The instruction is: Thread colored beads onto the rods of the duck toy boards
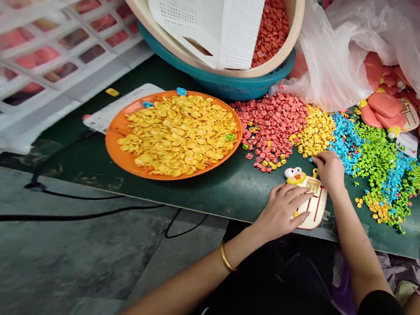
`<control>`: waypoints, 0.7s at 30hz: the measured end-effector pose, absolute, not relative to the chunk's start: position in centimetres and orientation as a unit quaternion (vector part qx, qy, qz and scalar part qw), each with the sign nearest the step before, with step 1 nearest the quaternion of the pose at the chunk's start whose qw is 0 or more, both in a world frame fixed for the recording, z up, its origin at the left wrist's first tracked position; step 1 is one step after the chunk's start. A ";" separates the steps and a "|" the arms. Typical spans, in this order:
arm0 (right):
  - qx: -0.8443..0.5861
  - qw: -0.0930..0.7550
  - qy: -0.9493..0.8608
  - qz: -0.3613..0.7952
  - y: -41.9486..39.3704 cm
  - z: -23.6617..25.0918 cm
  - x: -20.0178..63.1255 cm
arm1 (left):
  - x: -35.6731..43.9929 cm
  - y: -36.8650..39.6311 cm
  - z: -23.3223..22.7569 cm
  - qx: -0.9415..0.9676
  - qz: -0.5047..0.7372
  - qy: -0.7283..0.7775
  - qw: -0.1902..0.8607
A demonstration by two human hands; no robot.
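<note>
plainly flat on the duck toy board [313, 202] at the counter [206, 187] edge, left hand [283, 211], fingers spread and pressing rather than gripping, likely to keep it from sliding. right hand [329, 170] just beyond the board's top, fingertips pinched at the rim of the yellow pieces [315, 131]; cannot tell whether one is held. red pieces [274, 124], blue pieces [343, 137] and green pieces [375, 156] heaped alongside, within reach. orange tray [115, 141] of yellow discs well apart to the left.
</note>
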State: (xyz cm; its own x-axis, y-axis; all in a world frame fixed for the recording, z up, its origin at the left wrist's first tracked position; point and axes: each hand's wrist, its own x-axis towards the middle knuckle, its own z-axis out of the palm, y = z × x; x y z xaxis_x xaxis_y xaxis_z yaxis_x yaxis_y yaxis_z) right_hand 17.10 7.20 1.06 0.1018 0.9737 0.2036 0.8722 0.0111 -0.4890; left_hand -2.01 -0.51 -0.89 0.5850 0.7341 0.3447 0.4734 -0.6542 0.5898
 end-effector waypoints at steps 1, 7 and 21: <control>-0.697 0.232 -0.672 0.097 8.2 0.9 17.2 | -2.0 -0.5 -0.9 0.863 0.295 0.344 0.224; -0.672 0.221 -0.696 0.121 7.4 1.6 17.9 | -2.1 -0.6 -1.2 0.843 0.346 0.341 0.229; -0.677 0.355 -0.626 0.154 -3.6 0.3 17.3 | -1.7 -0.5 -0.8 0.842 0.339 0.345 0.240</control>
